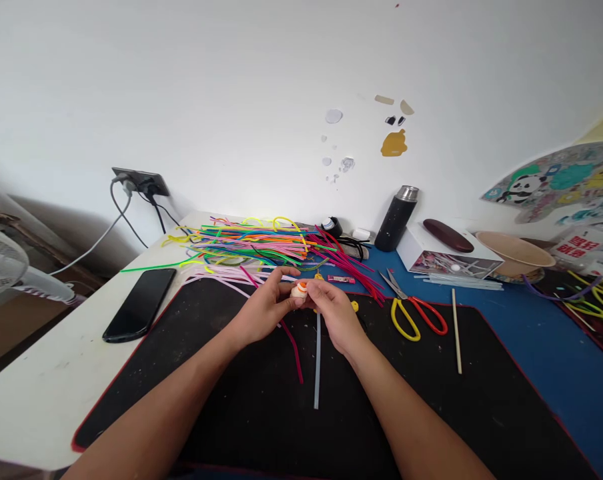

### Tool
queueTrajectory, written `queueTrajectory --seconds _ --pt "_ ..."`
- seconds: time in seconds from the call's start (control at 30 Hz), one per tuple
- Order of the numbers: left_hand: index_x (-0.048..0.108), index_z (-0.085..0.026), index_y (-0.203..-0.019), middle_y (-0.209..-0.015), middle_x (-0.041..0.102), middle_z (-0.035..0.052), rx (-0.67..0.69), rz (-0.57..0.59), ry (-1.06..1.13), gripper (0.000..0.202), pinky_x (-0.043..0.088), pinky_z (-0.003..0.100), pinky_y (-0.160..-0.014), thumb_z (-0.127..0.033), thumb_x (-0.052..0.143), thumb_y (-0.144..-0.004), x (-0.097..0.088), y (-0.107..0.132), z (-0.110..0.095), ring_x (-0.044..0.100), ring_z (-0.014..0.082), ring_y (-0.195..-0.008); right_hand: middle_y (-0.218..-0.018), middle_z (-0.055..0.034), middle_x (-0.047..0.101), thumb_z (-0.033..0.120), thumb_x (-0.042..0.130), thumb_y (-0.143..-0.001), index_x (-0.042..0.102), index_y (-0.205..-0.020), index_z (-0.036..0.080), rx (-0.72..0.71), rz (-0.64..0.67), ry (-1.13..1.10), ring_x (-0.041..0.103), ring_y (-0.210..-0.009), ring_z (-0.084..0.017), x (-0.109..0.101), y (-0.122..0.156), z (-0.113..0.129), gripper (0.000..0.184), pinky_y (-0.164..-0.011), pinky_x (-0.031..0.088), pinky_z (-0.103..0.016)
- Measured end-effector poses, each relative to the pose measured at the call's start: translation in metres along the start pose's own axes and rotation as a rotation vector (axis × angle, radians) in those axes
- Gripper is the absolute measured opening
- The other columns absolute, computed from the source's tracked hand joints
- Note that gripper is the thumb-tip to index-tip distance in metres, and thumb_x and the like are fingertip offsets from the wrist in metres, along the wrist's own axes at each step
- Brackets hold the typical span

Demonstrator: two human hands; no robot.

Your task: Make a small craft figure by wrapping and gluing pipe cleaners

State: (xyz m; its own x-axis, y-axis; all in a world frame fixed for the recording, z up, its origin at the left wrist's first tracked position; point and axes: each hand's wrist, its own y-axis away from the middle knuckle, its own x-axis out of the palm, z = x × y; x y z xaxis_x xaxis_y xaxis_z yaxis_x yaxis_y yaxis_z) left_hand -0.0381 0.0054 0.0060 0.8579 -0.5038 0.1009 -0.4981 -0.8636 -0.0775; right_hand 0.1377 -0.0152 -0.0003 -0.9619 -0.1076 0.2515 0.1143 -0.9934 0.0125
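Note:
Over the black mat, my left hand pinches a small rounded white-and-orange piece between thumb and fingers. The thumb and fingertips of my right hand close on the same piece from the other side. It could be wound pipe cleaner, but it is too small to be sure. Below the hands a translucent glue stick points toward me. A dark red pipe cleaner lies bent beside it. Small yellow bits show just past my right hand, partly hidden.
Pipe cleaners in many colours are heaped at the back. Scissors lie half open on the right, near a thin pale stick. A phone rests at left. A black flask and white box stand behind.

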Motion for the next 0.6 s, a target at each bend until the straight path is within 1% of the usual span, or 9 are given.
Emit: queueTrajectory --seconds 0.1,0.2,0.33,0.47,0.6 --pt "0.046 -0.022 -0.13 -0.09 0.074 -0.0004 -0.005 0.0 -0.02 0.055 0.049 0.032 -0.086 -0.043 0.079 -0.091 0.0009 0.0011 0.0003 0.07 0.0191 -0.091 -0.097 -0.0051 0.079 0.061 0.083 -0.082 0.081 -0.097 0.022 -0.008 -0.019 0.027 0.072 -0.091 -0.024 0.0002 0.0001 0.0006 0.042 -0.085 0.058 -0.037" --pt "0.046 -0.022 -0.13 -0.09 0.074 0.0 -0.012 0.004 -0.005 0.055 0.049 0.031 -0.083 -0.042 0.079 -0.091 0.0001 0.0013 0.0013 0.068 0.0176 -0.087 -0.095 -0.0044 0.078 0.059 0.084 -0.081 0.08 -0.097 0.022 -0.016 -0.015 0.053 0.071 -0.087 -0.022 0.0009 0.0002 0.0014 0.04 -0.083 0.058 -0.036" --pt "0.048 -0.021 -0.129 -0.083 0.073 -0.0015 -0.013 0.004 0.0 0.055 0.049 0.032 -0.082 -0.04 0.081 -0.089 -0.0025 0.0004 0.0 0.066 0.0167 -0.082 -0.089 -0.0031 0.076 0.059 0.084 -0.082 0.079 -0.095 0.022 -0.031 -0.002 0.051 0.07 -0.081 -0.021 0.0016 0.0004 0.0012 0.039 -0.079 0.059 -0.036" --pt "0.048 -0.02 -0.127 -0.08 0.071 -0.0016 -0.037 0.011 -0.011 0.056 0.051 0.033 -0.08 -0.043 0.082 -0.087 -0.0042 -0.0005 -0.0026 0.068 0.0176 -0.078 -0.094 -0.0044 0.078 0.059 0.085 -0.08 0.078 -0.102 0.023 -0.04 0.006 0.059 0.073 -0.087 -0.024 0.0016 -0.0002 -0.0021 0.043 -0.079 0.061 -0.037" --pt "0.049 -0.021 -0.128 -0.081 0.07 -0.0016 -0.037 -0.005 -0.062 0.052 0.052 0.034 -0.081 -0.042 0.078 -0.09 -0.0033 0.0003 -0.0006 0.068 0.0181 -0.08 -0.099 -0.0049 0.079 0.06 0.083 -0.081 0.077 -0.104 0.023 -0.056 0.023 0.083 0.074 -0.093 -0.025 -0.0001 -0.0019 -0.0045 0.044 -0.081 0.062 -0.038"
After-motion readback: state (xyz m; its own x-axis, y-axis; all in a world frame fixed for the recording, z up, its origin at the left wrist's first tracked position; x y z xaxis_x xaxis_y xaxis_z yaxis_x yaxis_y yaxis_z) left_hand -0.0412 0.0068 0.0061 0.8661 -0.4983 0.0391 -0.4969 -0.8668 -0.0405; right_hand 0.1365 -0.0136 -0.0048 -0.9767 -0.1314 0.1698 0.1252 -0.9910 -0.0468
